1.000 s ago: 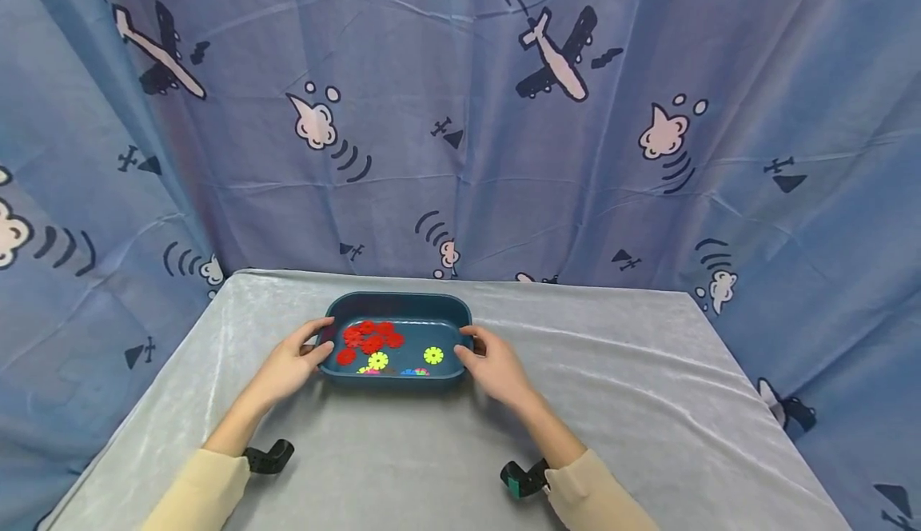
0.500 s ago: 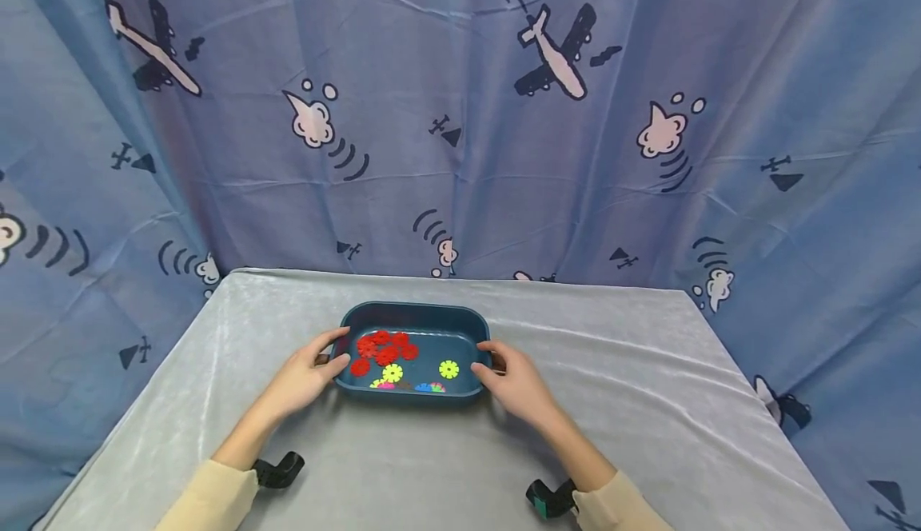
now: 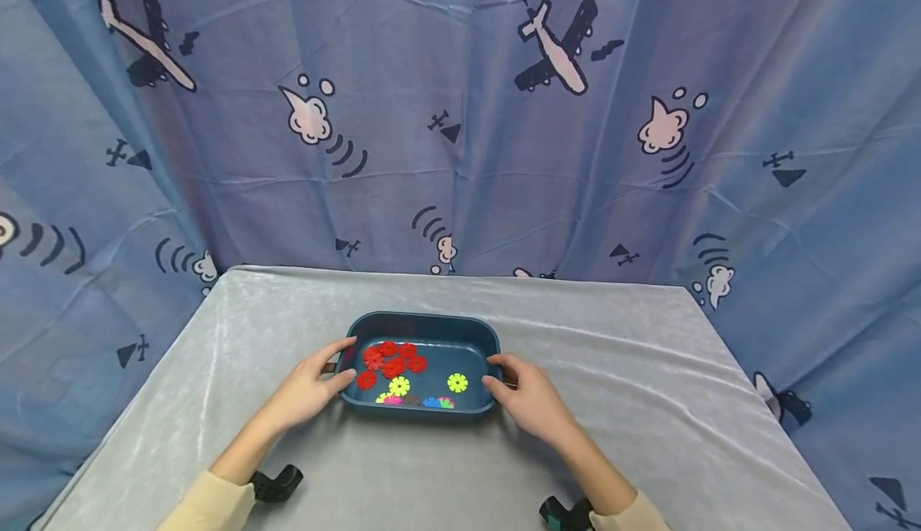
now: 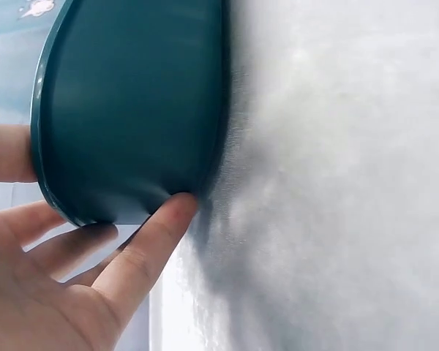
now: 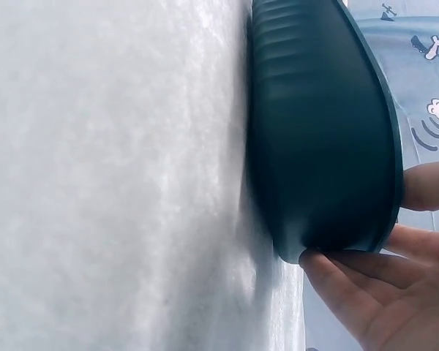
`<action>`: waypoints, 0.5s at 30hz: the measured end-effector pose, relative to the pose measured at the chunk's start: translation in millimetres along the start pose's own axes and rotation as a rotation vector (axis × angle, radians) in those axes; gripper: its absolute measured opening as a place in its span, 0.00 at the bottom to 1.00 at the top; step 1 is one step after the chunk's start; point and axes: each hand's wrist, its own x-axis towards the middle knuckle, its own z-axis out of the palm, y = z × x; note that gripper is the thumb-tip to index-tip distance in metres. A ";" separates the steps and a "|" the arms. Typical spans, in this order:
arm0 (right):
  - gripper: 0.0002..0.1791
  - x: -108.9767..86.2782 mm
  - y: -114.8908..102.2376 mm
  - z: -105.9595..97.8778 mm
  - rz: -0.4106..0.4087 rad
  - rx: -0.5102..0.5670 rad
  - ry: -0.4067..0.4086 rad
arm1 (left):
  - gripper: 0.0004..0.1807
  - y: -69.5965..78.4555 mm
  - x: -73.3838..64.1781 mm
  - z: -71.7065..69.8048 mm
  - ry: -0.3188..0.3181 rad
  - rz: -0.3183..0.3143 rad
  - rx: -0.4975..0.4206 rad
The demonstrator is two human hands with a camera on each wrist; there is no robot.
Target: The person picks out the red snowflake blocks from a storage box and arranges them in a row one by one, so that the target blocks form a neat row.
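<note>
Toward the back of a table covered with pale cloth [image 3: 619, 411], a teal tray [image 3: 446, 360] is held between two bare hands, its long sides running crosswise to the person. The left hand [image 3: 305, 393] grips one short end and the right hand [image 3: 532, 399] the other; each hooks a thumb and a finger over the rim while other fingertips brace the outer wall, as the wrist views show. Gripping opposite ends likely keeps the tray level, so its loose contents do not slide. Those are small notched discs: red pieces [image 3: 393, 367] bunched left of the middle, yellow pieces [image 3: 456, 383] nearer the person, and pink and blue ones along the near wall, which partly hides them. Whether the base rests fully on the cloth or is slightly raised is hard to tell. Behind the tray, a strip of cloth separates it from the table's back edge and the airplane-print curtain [image 3: 403, 75]; more cloth extends toward the person, and the widest run lies beyond the right hand.
</note>
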 end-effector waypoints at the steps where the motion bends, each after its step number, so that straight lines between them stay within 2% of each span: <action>1: 0.20 -0.8 -0.3 0.1 -0.001 -0.001 -0.004 | 0.32 -0.9 -1.3 0.0 -0.003 0.002 0.002; 8: 0.20 -4.1 0.1 0.0 0.013 0.018 -0.034 | 0.32 -4.6 -9.7 -0.5 -0.002 -0.012 0.017; 15: 0.21 0.2 -5.8 -8.8 0.016 -0.008 -0.028 | 0.32 -6.2 -5.5 0.0 -0.015 -0.019 -0.063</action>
